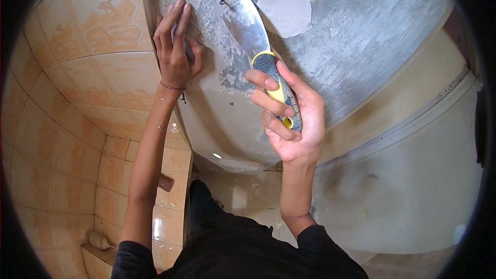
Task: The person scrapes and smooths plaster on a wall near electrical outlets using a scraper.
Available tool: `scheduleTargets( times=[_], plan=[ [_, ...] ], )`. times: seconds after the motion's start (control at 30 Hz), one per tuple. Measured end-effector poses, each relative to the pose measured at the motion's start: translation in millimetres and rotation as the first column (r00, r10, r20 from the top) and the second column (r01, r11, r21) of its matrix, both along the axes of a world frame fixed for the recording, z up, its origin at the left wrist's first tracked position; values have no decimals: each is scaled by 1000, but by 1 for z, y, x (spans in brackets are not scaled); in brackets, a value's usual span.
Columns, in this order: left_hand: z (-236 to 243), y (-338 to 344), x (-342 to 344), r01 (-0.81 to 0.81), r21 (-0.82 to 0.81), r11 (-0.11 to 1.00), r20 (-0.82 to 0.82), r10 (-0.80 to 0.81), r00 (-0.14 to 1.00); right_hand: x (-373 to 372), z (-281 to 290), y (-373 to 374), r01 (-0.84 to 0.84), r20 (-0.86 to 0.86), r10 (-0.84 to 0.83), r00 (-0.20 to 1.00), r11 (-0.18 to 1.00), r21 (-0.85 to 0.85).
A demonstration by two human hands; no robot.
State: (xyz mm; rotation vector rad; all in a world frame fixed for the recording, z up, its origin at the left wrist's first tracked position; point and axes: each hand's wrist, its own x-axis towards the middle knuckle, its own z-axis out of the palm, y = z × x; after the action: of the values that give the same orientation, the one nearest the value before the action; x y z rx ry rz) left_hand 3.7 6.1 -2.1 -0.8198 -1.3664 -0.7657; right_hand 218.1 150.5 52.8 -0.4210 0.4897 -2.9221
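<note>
Scraper [264, 61] clamped in right hand [309, 116]; left hand [175, 57] at left edge of grey surface [372, 46], finger grip can't be told. Blade [249, 25] best kept low-angled.

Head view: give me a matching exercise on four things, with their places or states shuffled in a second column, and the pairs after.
Things:
1. scraper
2. left hand
3. roundish patch
4. bottle

Places or states:
A. off-white, right of a metal blade
B. on a tiled ledge, lower left
C. with a thin bracelet at the wrist
D. gripped in the right hand

Pairs: 1-D, 2-C, 3-A, 4-B
</note>
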Motion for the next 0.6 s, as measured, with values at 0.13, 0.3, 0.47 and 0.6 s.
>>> scheduleTargets(
  times=[0.13,0.3,0.47,0.6],
  plan=[
    [1,1,-1,-5,2,1000,-15,5,1000,-4,9,-2,4,6,-4,1000,999,35],
    [-2,2,-2,-12,-1,1000,3,12,1000,-3,0,-1,21,24,-22,999,1000,15],
    [-1,1,-1,-22,3,1000,-15,22,1000,2,0,-6,151,-24,-150,988,951,269],
    [-1,-1,0,-19,-8,1000,-11,19,1000,8,-21,1,185,-7,-189,982,950,252]
  ],
)
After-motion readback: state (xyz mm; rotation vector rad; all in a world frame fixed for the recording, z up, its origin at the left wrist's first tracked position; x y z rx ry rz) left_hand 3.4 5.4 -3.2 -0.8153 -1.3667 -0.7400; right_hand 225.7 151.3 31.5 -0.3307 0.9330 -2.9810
